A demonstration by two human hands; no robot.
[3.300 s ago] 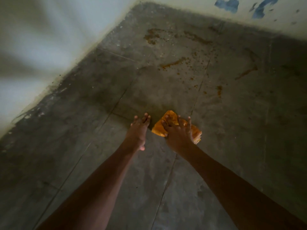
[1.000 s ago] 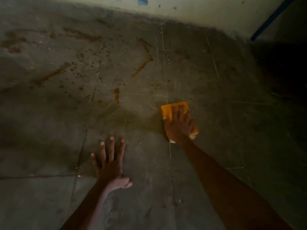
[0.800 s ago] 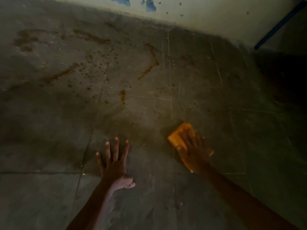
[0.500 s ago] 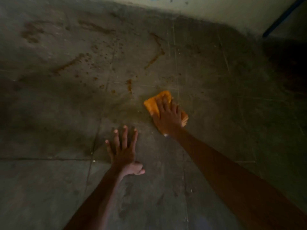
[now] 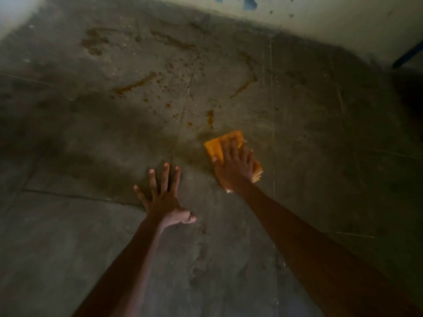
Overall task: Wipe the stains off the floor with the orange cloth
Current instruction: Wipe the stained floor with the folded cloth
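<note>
While the straight, slightly spread fingers (image 5: 231,148) of my right hand (image 5: 233,168) press flat on it, the folded orange cloth (image 5: 215,148) lies on the grey concrete floor (image 5: 91,236), just short of a small brown drip stain (image 5: 210,117). I judge the cloth soft, light and apt to bunch, so I would hold it by palm pressure over its middle. My left hand (image 5: 162,197) rests flat, fingers splayed, bracing beside it. Brown streaks and spatter (image 5: 135,84) lie farther off, toward the pale wall (image 5: 320,19).

Bare slim forearms (image 5: 309,243), long-fingered hands: left hand (image 5: 163,199), right hand (image 5: 233,170).
</note>
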